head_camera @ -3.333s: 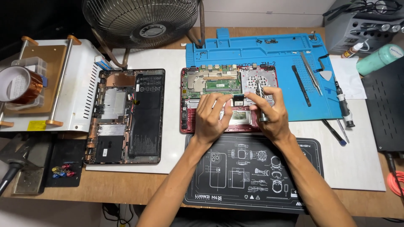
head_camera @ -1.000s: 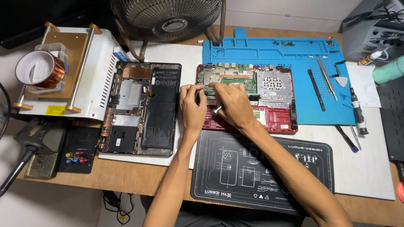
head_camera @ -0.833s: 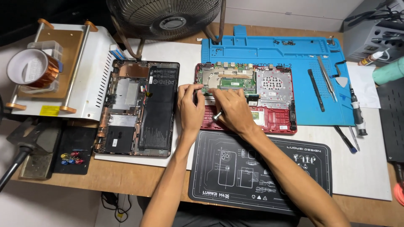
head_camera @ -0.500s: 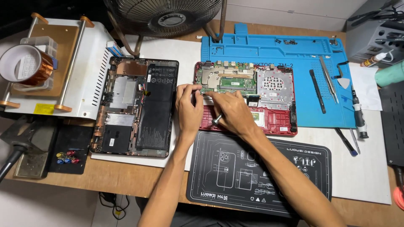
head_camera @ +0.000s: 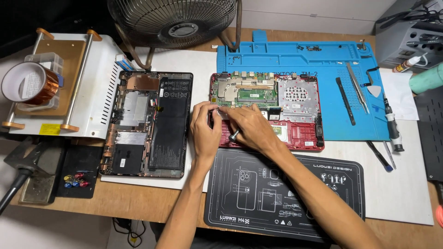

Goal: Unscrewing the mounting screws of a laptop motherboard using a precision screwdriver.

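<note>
Red laptop chassis (head_camera: 300, 133), opened, internals exposed: lies at the middle of the bench, its far edge on the blue silicone work mat (head_camera: 295, 60), its near edge just beside the black printed mat (head_camera: 286, 193). Green circuit board (head_camera: 251, 94) in its upper left part; perforated silver plate (head_camera: 295, 97) to the right of it

Left hand (head_camera: 204, 133): palm down on the left end of the red chassis, fingers curled, thumb and forefinger pinched at a small pale part (head_camera: 220, 110) near the board's lower edge; whether it actually grips the part cannot be told

Right hand (head_camera: 251, 129): laid across the chassis from the right, fingers closed around a small screwdriver (head_camera: 234, 135), of which only the dark butt end shows below the palm; fingertips meet those of the left hand at the same spot

Second laptop base (head_camera: 150, 124), black, with a flat battery (head_camera: 170, 124): left of the hands, apart from them, on a white sheet

White heating station (head_camera: 99, 92) with a roll of amber tape (head_camera: 30, 83): far left

Desk fan (head_camera: 173, 23): at the back, centre

Tweezers (head_camera: 357, 92), black pry tool (head_camera: 345, 107), white triangular pick (head_camera: 374, 90): on the right part of the blue mat

Grey-handled driver (head_camera: 392, 124): just off the mat's right edge
</note>
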